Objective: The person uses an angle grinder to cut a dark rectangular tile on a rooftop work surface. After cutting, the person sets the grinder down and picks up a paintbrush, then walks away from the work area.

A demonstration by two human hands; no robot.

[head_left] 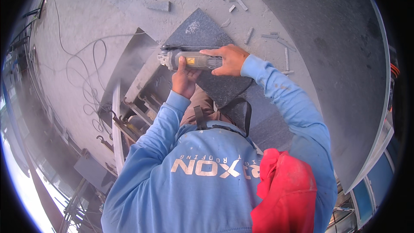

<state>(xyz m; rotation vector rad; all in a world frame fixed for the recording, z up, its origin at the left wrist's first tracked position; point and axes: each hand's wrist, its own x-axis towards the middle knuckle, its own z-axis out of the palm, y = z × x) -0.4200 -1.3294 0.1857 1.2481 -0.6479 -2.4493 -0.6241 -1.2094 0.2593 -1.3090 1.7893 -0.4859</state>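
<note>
My left hand (184, 83) is closed under the front of a grey angle grinder (198, 60), with its thumb on the body. Around the grinder's rear end wraps my right hand (232, 59). The tool lies on its side, its head pointing left, across a dark grey stone slab (196, 28) set with a corner pointing away from me. Pale dust streams left from the head. The disc is seen nearly edge-on, and I cannot tell how deep it sits against the slab.
Thin stone offcuts (277, 39) lie scattered right of the slab, with a wedge-shaped piece (158, 5) beyond it. Looped cable (88, 86) trails across the floor at left. A tool crate (140, 112) stands beside my left arm. A large dark sheet (332, 60) fills the right side.
</note>
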